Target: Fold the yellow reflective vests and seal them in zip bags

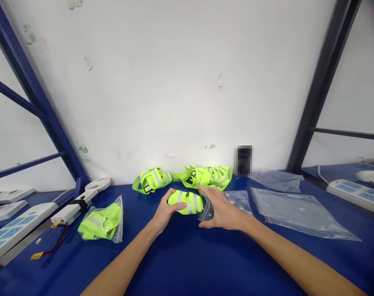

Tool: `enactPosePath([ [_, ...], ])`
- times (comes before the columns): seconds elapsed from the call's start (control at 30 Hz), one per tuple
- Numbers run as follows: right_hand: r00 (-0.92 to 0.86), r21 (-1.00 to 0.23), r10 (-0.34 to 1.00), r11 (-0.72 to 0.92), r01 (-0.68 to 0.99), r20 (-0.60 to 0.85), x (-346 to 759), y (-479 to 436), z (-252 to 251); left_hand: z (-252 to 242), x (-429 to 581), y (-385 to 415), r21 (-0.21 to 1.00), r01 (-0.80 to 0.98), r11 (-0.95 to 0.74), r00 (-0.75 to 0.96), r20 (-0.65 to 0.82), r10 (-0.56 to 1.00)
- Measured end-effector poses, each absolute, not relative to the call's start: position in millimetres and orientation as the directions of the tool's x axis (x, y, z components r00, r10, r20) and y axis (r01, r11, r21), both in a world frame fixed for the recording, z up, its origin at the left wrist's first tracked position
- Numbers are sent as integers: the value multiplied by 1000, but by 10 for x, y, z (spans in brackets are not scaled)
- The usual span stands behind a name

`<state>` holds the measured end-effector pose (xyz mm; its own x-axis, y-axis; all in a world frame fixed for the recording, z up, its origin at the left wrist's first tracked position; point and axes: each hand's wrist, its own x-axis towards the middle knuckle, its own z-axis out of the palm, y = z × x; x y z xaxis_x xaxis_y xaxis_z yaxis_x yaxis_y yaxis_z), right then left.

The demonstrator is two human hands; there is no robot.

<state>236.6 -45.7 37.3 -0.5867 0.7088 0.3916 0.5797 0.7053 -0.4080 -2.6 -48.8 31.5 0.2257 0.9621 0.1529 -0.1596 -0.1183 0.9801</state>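
My left hand (165, 213) is closed around a folded neon-yellow reflective vest bundle (187, 202) on the blue table (187, 259). Just right of it, my right hand (221, 210) grips the mouth of a clear plastic bag (236, 199), fingers curled over the bag's edge next to the bundle. The bundle's right end sits at the bag's opening. Two more folded reflective vests (152, 179) (207, 176) lie behind, against the wall.
A bagged vest (102, 222) lies at the left. Several empty clear bags (294, 209) lie at the right. White power strips (11, 232) (355, 191), a small white fan (96, 185) and a loose wire with yellow connector (48, 248) flank the table. Blue and dark frame posts rise on both sides.
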Motion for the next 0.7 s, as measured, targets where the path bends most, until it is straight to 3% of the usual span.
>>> enactPosePath([
  [0.2,-561,-324,698,709,626,444,2298,-532,414,315,-40,-494,977,-123,-173,284,201,938],
  [0.7,-587,-373,712,702,607,386,2177,-604,347,338,133,-596,874,303,-381,366,262,893],
])
